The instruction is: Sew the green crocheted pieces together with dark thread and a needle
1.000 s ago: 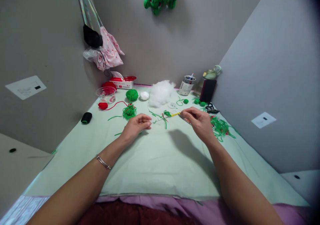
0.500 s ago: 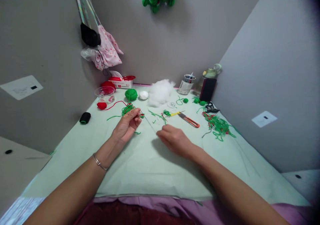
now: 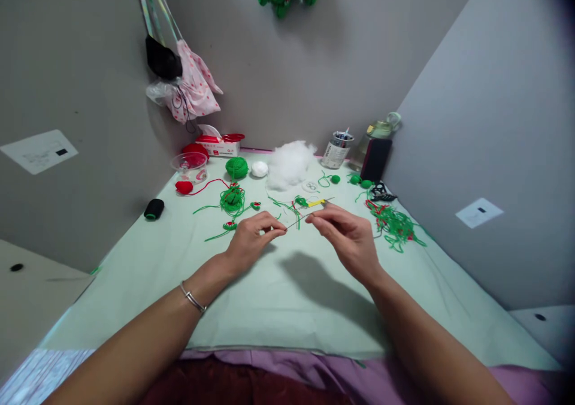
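A thin dark strand [image 3: 295, 221], thread or needle, I cannot tell which, spans the short gap between my hands above the pale green cloth [image 3: 269, 309]. My left hand [image 3: 254, 237] pinches its left end between thumb and fingertips. The fingertips of my right hand [image 3: 348, 234] are closed on its other end. Cut green yarn pieces [image 3: 294, 209] and a yellow-handled tool [image 3: 317, 203] lie just beyond the fingers. Left of them is a tangle of green yarn [image 3: 232, 199] with a small red and green piece [image 3: 230, 226] near my left hand.
White stuffing [image 3: 291, 165], a green yarn ball [image 3: 236, 167] and a clear tub [image 3: 192, 170] stand behind. A can [image 3: 336, 150], a dark phone-like slab [image 3: 376, 159] and tangled yarn [image 3: 398, 225] are at right. A black spool [image 3: 154, 209] sits left.
My left hand has moved right and lower, uncovering the yarn pieces. My right hand has shifted right and turned, now covering the orange snips. The gap between the hands is shorter.
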The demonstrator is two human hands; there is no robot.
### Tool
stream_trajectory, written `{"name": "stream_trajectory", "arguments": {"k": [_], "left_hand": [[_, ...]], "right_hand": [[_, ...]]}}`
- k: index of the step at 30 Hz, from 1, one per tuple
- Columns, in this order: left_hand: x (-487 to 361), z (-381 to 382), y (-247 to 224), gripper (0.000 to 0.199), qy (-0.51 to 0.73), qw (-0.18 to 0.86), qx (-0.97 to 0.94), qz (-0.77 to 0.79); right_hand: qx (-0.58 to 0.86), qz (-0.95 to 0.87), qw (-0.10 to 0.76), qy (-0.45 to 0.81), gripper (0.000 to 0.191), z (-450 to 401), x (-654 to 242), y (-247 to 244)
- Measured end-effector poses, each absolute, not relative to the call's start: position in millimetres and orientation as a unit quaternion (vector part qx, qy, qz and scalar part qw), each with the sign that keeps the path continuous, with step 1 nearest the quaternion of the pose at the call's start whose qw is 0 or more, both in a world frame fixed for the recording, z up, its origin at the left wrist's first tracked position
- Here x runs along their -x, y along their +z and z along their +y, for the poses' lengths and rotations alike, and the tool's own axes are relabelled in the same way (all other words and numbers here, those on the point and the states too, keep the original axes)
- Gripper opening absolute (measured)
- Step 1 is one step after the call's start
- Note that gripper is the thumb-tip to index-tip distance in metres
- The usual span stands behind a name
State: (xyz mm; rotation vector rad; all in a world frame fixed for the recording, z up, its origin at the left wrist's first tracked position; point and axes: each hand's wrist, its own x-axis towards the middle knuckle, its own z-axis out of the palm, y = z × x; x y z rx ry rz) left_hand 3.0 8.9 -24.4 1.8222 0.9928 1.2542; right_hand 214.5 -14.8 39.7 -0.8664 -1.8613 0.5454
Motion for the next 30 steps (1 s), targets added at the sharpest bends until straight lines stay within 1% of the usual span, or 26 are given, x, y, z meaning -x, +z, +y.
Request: {"name": "stream_trajectory", "arguments": {"k": [3,7,12,14,15,17,20,22,26,28,30], "left_hand": [[-0.9,10.0,-20.2,0.008,0.492,0.385,-0.658,0.420],[2.9,12.8,-16.6,0.023,0.525,0.435,-0.586,0.439],[7.4,14.6,-9.5,0.028,0.542,0.578,-0.473,0.384],[8.0,14.8,-6.9,0.031,0.553,0.604,-0.431,0.378],[8.3,15.1,-6.2,0.032,0.560,0.597,-0.426,0.384],[9.2,16.3,-5.4,0.032,0.577,0.551,-0.449,0.401],[12.2,19.5,-4.4,0.029,0.598,0.479,-0.493,0.412],[14.7,21.6,-3.0,0.027,0.608,0.463,-0.499,0.409],[16.9,22.1,-1.6,0.025,0.614,0.453,-0.500,0.410],[14.9,19.8,-3.6,0.022,0.591,0.473,-0.517,0.399],[10.2,16.0,-7.4,0.019,0.541,0.516,-0.546,0.378]], "right_hand": [[0.407,-0.738,0.478,0.249,0.019,-7.7,-219.4,38.3],[0.434,-0.745,0.443,0.246,0.023,1.0,-224.9,33.7],[0.464,-0.776,0.363,0.225,0.022,15.7,-230.6,25.4],[0.467,-0.787,0.324,0.241,0.023,19.5,-231.6,22.7],[0.467,-0.790,0.309,0.250,0.024,20.5,-232.3,22.1],[0.467,-0.789,0.305,0.258,0.025,21.3,-234.9,22.9],[0.481,-0.770,0.338,0.248,0.026,22.2,-242.0,27.8],[0.499,-0.754,0.357,0.236,0.028,23.4,-246.9,31.8],[0.525,-0.732,0.365,0.235,0.032,28.0,-255.8,37.0],[0.538,-0.718,0.352,0.267,0.034,33.8,-263.8,37.6],[0.547,-0.701,0.336,0.311,0.037,44.7,-276.4,36.3]]}}
